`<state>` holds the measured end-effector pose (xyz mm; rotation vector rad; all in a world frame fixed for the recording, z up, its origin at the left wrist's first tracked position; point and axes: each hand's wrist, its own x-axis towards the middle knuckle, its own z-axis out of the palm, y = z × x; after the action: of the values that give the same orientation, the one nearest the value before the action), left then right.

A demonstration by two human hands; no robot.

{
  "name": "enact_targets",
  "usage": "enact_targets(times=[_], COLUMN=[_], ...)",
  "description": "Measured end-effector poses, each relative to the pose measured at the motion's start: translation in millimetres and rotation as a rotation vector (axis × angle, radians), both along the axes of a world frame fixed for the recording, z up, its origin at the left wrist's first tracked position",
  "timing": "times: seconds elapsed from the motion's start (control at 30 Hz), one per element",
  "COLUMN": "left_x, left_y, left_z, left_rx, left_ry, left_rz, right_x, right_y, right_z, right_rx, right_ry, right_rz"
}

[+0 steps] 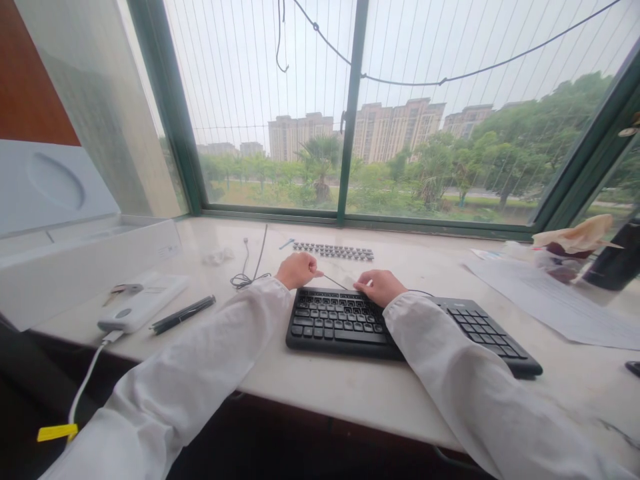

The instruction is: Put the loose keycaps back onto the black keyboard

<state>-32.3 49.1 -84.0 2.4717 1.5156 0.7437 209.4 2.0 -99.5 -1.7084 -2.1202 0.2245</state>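
A black keyboard (360,335) lies on the pale worktop, and several key positions in its upper rows look bare of caps. Above its back edge, a thin dark cable (334,281) stretches between my two hands. My left hand (299,270) is closed with the fingertips pinched on this cable. At the right, my right hand (383,287) also pinches the cable, just over the keyboard's back edge; its forearm hides part of the keys. Loose keycaps (333,251) stand in rows behind my hands, with a small blue tool (287,244) at their left end.
A coiled cable (243,281) lies left of my left hand. Farther left are a black pen (184,315), a white power bank (145,307) with a plugged-in cord, keys, and an open white box (90,267). Paper sheets (545,300) and a dark cup (617,257) are at right.
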Motion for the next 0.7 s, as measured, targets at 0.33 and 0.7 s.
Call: enact_targets(times=[0.33,0.7], left_x=[3.8,6.7], left_y=[-4.6,-6.1], left_z=[1.4,-1.1], left_rx=[0.168,0.213], left_ry=[0.102,0.130], left_rz=[0.086,0.095], right_x=[7.0,-3.4], right_y=[11.1,10.2], right_z=[-5.6,-0.9], right_rx=[-0.084,0.073], right_ry=[0.119,0.030], right_rz=[-0.040,0.008])
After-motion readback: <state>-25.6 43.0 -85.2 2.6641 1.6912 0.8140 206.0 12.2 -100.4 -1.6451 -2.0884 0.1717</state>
